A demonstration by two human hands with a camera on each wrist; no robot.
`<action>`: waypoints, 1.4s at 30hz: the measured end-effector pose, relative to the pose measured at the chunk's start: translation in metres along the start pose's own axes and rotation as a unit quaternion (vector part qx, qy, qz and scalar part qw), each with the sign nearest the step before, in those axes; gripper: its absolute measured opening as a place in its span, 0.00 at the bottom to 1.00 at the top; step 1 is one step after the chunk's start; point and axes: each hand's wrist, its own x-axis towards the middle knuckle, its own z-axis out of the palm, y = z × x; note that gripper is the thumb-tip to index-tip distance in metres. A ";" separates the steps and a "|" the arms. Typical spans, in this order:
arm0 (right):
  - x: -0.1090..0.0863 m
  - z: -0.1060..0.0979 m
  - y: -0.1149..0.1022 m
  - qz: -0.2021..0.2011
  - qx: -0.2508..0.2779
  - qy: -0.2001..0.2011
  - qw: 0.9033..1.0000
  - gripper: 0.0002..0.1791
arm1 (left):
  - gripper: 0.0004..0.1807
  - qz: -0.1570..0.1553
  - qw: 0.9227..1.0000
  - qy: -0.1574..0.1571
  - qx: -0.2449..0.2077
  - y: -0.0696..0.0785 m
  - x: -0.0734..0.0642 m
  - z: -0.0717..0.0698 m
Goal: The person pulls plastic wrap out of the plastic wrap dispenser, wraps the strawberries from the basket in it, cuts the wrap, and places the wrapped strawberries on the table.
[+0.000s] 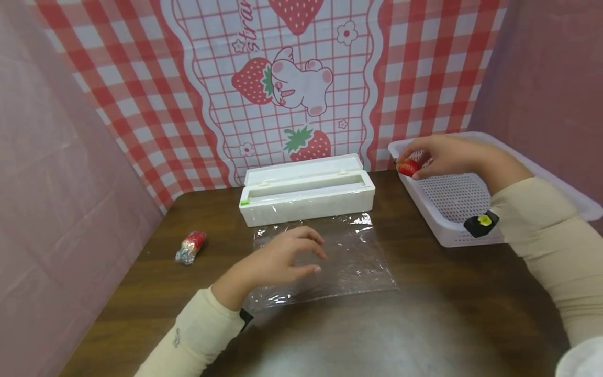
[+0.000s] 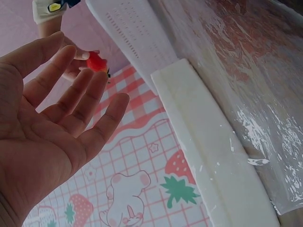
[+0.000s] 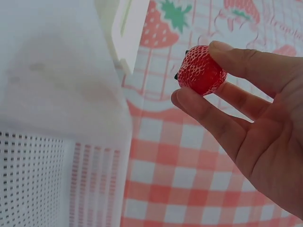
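My right hand (image 1: 443, 154) pinches a red strawberry (image 3: 202, 71) between thumb and fingertips, above the far left corner of the white perforated basket (image 1: 428, 209). Green shows at the strawberry's end. My left hand (image 1: 282, 256), its fingers relaxed and slightly bent, hovers over a sheet of clear plastic film (image 1: 348, 251); nothing is in it, and its palm faces the left wrist camera. The film lies flat on the table and runs out from the front of a long white film dispenser box (image 1: 311, 207), whose lid (image 1: 301, 168) stands raised at the back.
On the left of the wooden table (image 1: 155, 283) lies a small red thing wrapped in film (image 1: 191, 247). A red-checked strawberry cloth (image 1: 301, 78) hangs right behind the box. Pink curtains (image 1: 56, 183) border both sides.
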 end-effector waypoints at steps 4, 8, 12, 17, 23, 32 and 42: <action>-0.005 0.011 -0.009 -0.044 0.015 0.000 0.999 0.23 | 0.09 0.001 1.000 0.003 -0.005 -0.001 -0.001 0.000; -0.009 0.025 -0.018 -0.083 0.021 -0.014 0.996 0.23 | 0.09 0.002 1.000 0.005 -0.007 -0.002 -0.002 0.001; -0.009 0.044 -0.024 -0.120 0.028 -0.035 0.992 0.23 | 0.09 0.008 1.000 0.008 -0.001 -0.005 -0.002 0.001; -0.005 0.069 -0.033 -0.133 0.047 -0.073 0.987 0.25 | 0.09 0.013 1.000 0.012 0.000 -0.006 -0.003 0.000; 0.004 0.098 -0.046 -0.189 0.047 -0.093 0.976 0.23 | 0.09 0.015 1.000 0.011 -0.003 -0.009 -0.004 -0.001; 0.026 0.141 -0.074 -0.314 0.026 -0.092 0.944 0.21 | 0.09 0.016 1.000 0.017 -0.014 -0.013 -0.008 -0.002; 0.039 0.169 -0.098 -0.354 0.026 -0.115 0.928 0.23 | 0.10 0.024 0.999 0.030 -0.017 -0.017 -0.013 -0.001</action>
